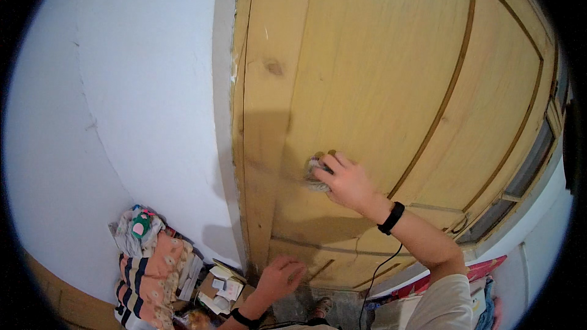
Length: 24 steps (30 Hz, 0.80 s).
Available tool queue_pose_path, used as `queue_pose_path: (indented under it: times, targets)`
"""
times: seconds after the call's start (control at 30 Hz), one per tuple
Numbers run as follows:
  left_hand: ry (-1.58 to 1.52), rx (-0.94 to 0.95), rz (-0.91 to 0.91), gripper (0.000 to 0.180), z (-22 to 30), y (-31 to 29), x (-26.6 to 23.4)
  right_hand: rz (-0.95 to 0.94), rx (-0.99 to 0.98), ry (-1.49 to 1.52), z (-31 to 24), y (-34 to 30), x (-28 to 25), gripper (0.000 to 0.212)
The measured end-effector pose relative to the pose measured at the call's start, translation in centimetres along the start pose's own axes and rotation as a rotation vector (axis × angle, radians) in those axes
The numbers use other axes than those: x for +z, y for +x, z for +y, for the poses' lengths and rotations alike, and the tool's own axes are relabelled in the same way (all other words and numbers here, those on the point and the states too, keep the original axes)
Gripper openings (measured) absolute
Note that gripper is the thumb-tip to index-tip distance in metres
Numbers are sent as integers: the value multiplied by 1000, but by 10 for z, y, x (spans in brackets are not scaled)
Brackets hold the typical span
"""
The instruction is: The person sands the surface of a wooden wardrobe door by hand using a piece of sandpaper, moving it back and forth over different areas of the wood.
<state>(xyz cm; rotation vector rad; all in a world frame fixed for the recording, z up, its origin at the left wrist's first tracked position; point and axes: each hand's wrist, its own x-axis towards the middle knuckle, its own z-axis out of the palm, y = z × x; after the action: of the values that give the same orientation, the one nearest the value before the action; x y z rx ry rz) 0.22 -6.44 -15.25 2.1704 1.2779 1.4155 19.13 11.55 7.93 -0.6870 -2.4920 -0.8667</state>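
Observation:
A tall yellow-brown wooden door (373, 85) stands in front of me. My right hand (350, 182), with a black band on the wrist, is closed round a crumpled greyish cloth (317, 177) and presses it against the door's panel. Part of the cloth is covered by the fingers. Lower down, near the door's bottom left part, my left hand (282, 278) hangs with its fingers loosely stretched and holds nothing. A black band circles that wrist too.
On the left is a white wall (153, 73) with a crack. Below it lie a striped, flowered bedding bundle (162, 275) and an open box (223, 293) of small items. A black cord (378, 269) hangs by my right arm. Fabrics and a red panel (486, 267) sit lower right.

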Motion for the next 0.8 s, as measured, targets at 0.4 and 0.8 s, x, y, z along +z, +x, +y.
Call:
queue_pose_path:
  times: [0.4,0.8]
  targets:
    - [156,84,-45,23,-31,-18,20,136,-32,-16,35,76,-98,46]
    - [58,-18,-30,26,-12,-9,6,650,-195,-397,132,221,-243,42]
